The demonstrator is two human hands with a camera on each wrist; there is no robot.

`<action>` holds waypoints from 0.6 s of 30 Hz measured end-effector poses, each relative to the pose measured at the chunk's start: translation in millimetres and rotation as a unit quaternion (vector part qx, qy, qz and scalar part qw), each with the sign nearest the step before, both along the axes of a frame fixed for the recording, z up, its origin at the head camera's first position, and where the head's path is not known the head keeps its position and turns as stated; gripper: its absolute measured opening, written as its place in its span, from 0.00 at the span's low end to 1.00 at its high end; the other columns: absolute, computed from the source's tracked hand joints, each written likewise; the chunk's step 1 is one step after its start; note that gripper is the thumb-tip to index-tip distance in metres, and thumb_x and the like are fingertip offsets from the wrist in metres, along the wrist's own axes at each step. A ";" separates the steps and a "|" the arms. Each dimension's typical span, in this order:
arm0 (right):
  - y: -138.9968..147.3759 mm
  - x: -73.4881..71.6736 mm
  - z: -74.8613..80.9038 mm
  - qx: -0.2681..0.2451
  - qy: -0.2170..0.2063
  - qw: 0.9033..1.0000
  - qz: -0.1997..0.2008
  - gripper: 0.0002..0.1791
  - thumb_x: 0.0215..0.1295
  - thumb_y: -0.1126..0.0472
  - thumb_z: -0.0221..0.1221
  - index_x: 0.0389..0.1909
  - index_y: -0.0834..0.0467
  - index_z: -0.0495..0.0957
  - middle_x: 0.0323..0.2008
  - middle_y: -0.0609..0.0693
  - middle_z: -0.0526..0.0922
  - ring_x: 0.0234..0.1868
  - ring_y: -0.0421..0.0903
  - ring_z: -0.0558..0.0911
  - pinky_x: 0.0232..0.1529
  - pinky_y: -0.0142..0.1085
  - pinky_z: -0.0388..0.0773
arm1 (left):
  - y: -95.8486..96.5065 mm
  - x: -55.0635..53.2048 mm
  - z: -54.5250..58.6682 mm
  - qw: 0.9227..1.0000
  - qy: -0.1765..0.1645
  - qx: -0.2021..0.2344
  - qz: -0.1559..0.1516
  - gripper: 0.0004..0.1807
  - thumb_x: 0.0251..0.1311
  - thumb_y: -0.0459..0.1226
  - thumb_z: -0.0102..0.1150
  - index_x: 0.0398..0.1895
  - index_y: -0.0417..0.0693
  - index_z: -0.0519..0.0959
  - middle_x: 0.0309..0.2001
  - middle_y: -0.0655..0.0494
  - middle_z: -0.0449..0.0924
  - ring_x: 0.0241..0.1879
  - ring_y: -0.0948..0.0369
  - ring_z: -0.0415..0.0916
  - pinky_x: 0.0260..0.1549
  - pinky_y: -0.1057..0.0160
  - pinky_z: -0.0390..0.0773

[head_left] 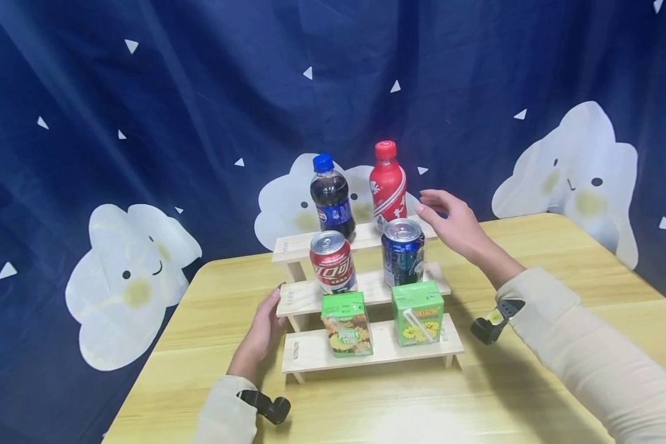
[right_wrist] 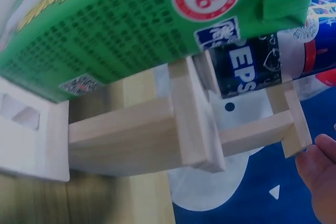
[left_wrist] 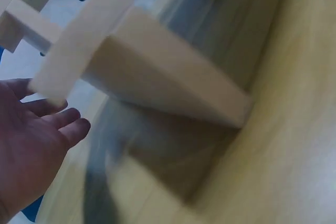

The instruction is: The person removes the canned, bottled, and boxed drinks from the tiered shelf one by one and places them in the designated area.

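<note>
1. A person's left hand (head_left: 262, 333), fingers loosely parted and slightly bent, reaches the left end of the middle tier of a three-tier wooden stand (head_left: 311, 351); whether it touches the wood cannot be told.
2. The right hand (head_left: 456, 225), thumb apart from extended fingers and pinching nothing, is at the right end of the top tier, its fingertips right by the board.
3. The stand sits on a wood-grain table (head_left: 200, 345), between the two hands.
4. On the top tier, a dark-drink bottle with a blue cap (head_left: 333, 200) stands left of a red bottle (head_left: 388, 188).
5. The middle tier bears a red can (head_left: 333, 265) at left and a dark blue can (head_left: 402, 256) at right.
6. Two green drink cartons, the left carton (head_left: 346, 327) and the right carton (head_left: 418, 316), stand upright on the lowest tier, apart.
7. Behind hangs a navy curtain (head_left: 227, 74) printed with clouds.
</note>
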State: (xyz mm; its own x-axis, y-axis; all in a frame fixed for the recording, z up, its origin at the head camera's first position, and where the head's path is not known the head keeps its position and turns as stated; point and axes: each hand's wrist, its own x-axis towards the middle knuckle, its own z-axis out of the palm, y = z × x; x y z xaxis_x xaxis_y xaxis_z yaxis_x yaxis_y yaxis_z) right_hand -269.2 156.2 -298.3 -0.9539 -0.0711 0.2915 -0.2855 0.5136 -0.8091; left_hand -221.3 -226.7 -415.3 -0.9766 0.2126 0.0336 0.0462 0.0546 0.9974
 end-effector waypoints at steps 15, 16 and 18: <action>-14.2 -3.2 9.2 -0.049 0.005 0.998 0.037 0.34 0.66 0.40 0.51 0.67 0.55 0.62 0.63 0.57 0.69 0.65 0.54 0.67 0.62 0.53 0.65 | 9.7 4.9 -14.0 1.000 -0.015 -0.001 -0.012 0.41 0.68 0.59 0.20 0.74 0.39 0.40 0.70 0.35 0.47 0.69 0.40 0.47 0.65 0.40 0.45; -14.7 -3.5 9.6 -0.050 0.005 0.998 0.038 0.34 0.66 0.40 0.51 0.67 0.55 0.62 0.62 0.57 0.70 0.64 0.54 0.67 0.62 0.53 0.65 | 9.9 4.7 -14.8 1.000 -0.013 0.001 -0.013 0.41 0.68 0.59 0.20 0.73 0.38 0.39 0.70 0.34 0.47 0.69 0.40 0.46 0.65 0.39 0.44; -15.4 -3.9 10.1 -0.050 0.004 0.998 0.040 0.34 0.66 0.40 0.51 0.67 0.55 0.62 0.62 0.56 0.70 0.64 0.54 0.68 0.61 0.54 0.66 | 9.8 3.7 -17.1 1.000 -0.015 0.003 -0.012 0.41 0.68 0.59 0.21 0.73 0.39 0.40 0.70 0.35 0.47 0.69 0.40 0.47 0.66 0.40 0.44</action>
State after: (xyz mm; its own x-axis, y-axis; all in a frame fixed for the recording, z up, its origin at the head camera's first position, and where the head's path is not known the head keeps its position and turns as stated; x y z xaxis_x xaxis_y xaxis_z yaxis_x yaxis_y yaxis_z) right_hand -273.1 140.8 -288.2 -0.9436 -0.1178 0.3093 -0.3301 0.4051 -0.8526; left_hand -217.6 -216.9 -432.4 -0.9717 0.2364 0.0050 0.0169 0.0480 0.9987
